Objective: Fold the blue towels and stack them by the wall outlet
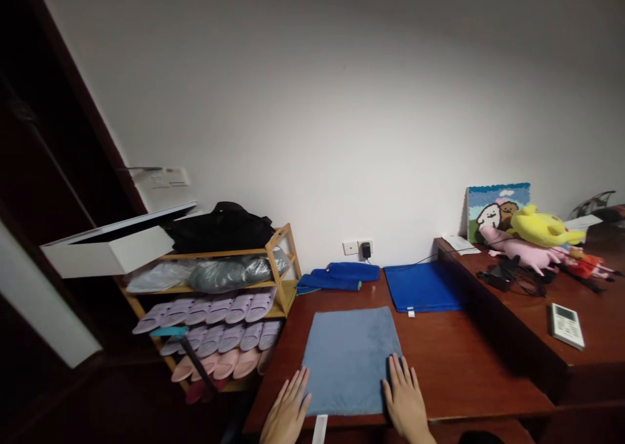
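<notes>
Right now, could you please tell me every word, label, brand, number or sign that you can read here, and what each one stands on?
No text can be read.
Long white tag at the near edge of the grey-blue soft cloth: any print is too blurred.
Small white tag on the flat bright-blue cloth: too small.
White rectangular keypad device: key markings too small.
White paper sheet: nothing legible.

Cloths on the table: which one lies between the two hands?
The grey-blue cloth, flat, with the left hand and right hand at its sides. The bright-blue flat cloth and bunched blue fabric lie farther back.
</notes>
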